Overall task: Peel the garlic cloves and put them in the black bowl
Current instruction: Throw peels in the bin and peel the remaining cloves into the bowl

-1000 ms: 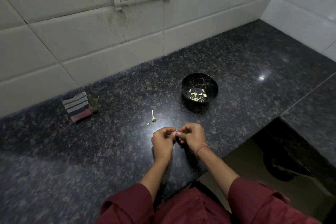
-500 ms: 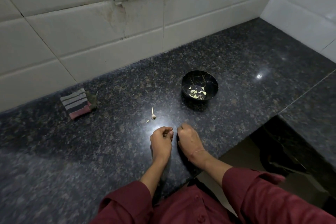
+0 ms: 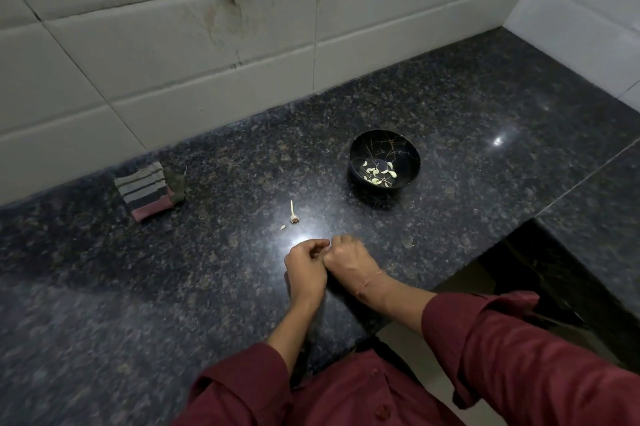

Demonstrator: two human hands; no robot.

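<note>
The black bowl stands on the dark granite counter, beyond my hands and a little to the right, with several peeled garlic cloves in its bottom. My left hand and my right hand lie low over the counter near its front edge. Their knuckles touch and their fingers are curled in towards each other. The curled fingers hide the small garlic clove pinched between them.
A bare garlic stem with its root end and a scrap of skin lie just beyond my left hand. A folded striped cloth sits at the left by the tiled wall. The counter drops into a dark gap at the right.
The hands pinched a clove together, drew apart with the right fist down on the counter, and now have closed up against each other again.
</note>
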